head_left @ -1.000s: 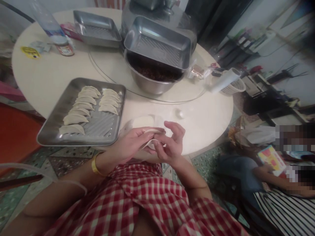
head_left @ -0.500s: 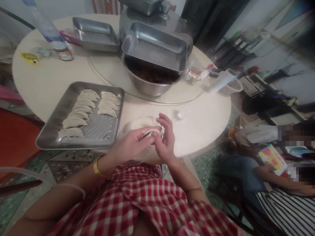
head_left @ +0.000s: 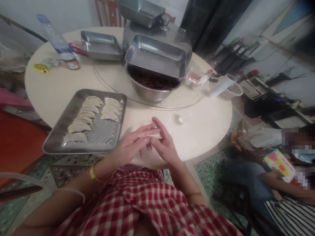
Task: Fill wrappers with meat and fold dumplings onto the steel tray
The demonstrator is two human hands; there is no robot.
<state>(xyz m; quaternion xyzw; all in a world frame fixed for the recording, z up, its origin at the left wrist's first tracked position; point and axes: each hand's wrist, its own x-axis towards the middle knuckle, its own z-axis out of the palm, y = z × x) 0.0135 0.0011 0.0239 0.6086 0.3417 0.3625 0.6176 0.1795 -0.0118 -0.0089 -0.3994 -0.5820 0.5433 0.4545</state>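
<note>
Between my two hands is a dumpling [head_left: 155,135], mostly covered by my fingers. My left hand [head_left: 135,141] holds it from the left, fingers laid along its top and the thumb below. From the right, my right hand [head_left: 164,141] grips its other end, with the thumb pressed to its near side. Just behind the hands, a pale stack that looks like dumpling wrappers [head_left: 137,125] is partly hidden. To the left, several folded dumplings [head_left: 86,114] lie in two columns in a metal tray [head_left: 103,144].
A steel bowl [head_left: 150,95] of dark filling stands behind, with an empty metal pan [head_left: 157,55] resting over it. A small white lump [head_left: 178,119] sits to the right. A bottle [head_left: 55,39] and jar [head_left: 72,62] stand far left. A seated person [head_left: 248,173] is at right.
My fingers have closed further over the dumpling, hiding more of it. My right index finger has come down toward it. The whole view has shifted slightly, so the table sits lower.
</note>
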